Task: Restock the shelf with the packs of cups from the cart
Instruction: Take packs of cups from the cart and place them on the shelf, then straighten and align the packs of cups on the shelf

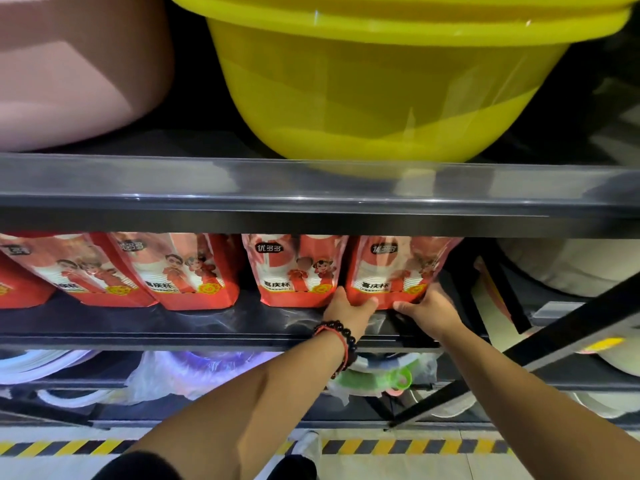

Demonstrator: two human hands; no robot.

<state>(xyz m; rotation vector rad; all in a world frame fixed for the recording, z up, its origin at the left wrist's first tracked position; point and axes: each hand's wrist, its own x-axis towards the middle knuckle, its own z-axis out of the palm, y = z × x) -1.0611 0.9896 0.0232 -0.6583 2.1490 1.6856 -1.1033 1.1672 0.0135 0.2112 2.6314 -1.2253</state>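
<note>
The rightmost red cup pack (391, 271) on the middle shelf (207, 327) is gripped at its base by the left hand (349, 308) and, seemingly, by the blurred right hand (427, 306).

Dark shelf (214, 320) under red cup packs (296, 271)

Five red packs of cups (296, 271), one yellow basin (381, 91), one pink basin (79, 71), two hands (349, 311)

Both forearms are bare. The left wrist wears a bracelet of dark round beads (341, 336) and a thin red cord bracelet (343, 351); the right wrist (446, 329) wears nothing.
</note>
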